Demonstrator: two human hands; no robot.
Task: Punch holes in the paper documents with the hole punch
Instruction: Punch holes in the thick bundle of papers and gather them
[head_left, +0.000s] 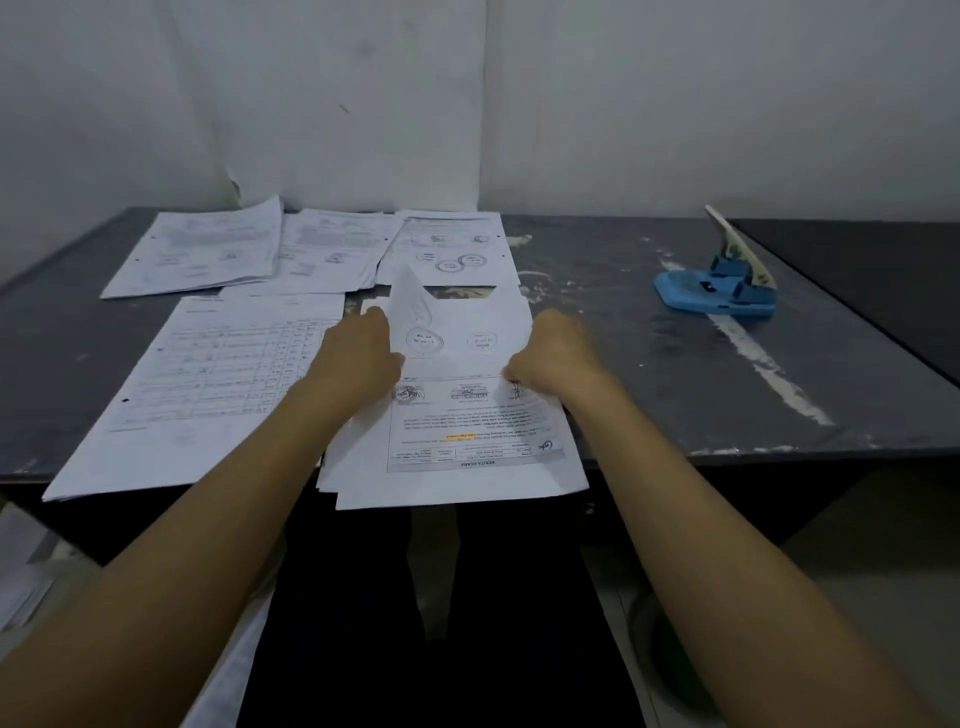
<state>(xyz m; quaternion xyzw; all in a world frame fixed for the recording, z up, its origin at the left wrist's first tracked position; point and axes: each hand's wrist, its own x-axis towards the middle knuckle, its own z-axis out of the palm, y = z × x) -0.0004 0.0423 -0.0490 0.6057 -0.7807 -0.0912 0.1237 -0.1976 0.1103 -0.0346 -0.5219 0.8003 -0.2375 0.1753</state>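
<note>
Two hands grip folded sheet: left hand, right hand; fingertips hidden; hole punch apart.

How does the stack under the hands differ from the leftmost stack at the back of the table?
The stack under the hands overhangs the table's near edge; the leftmost back stack lies wholly on the table by the wall. The near stack's top sheet is lifted and folded, gripped by the left hand and right hand; the back stack lies flat, untouched. The back stack shows punched holes; none visible on the near one. Both are printed white paper.
</note>
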